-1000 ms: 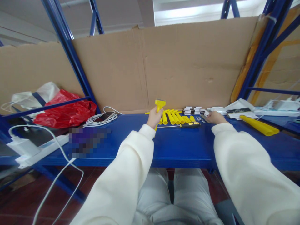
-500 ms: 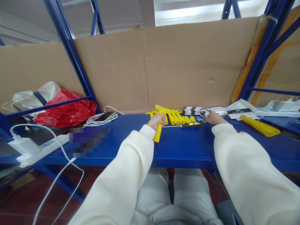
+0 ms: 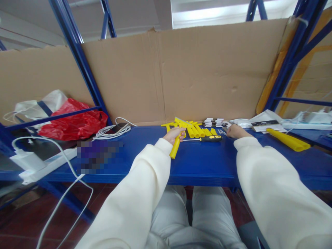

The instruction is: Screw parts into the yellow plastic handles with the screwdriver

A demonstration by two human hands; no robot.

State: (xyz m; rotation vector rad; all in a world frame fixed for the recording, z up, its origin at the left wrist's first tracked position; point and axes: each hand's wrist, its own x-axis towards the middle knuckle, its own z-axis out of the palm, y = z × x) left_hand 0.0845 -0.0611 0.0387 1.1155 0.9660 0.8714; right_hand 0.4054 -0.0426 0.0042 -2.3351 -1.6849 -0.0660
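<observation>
My left hand [image 3: 174,135] is wrapped round the handle of a yellow scraper [image 3: 175,149], which is tilted with its wide head pointing up and away. Behind it lie several more yellow scraper parts [image 3: 193,131] in a row. A screwdriver [image 3: 211,138] with a black and yellow handle rests just in front of them, its shaft pointing left. At the right, my right hand [image 3: 234,131] is down at a scatter of small metal pieces [image 3: 222,131], fingers pinched together. What its fingertips hold, if anything, is too small to make out.
Small black-and-white packets [image 3: 213,122] are stacked near the cardboard wall [image 3: 207,76]. Yellow tubes [image 3: 287,139] lie at the right beside a white box [image 3: 267,125]. A coiled white cable [image 3: 111,133], a red bag [image 3: 74,119] and a power strip [image 3: 52,164] are on the left.
The scraper in my left hand has turned slightly, its head shifting a little to the right. My right hand has stayed almost in place by the small metal pieces.
</observation>
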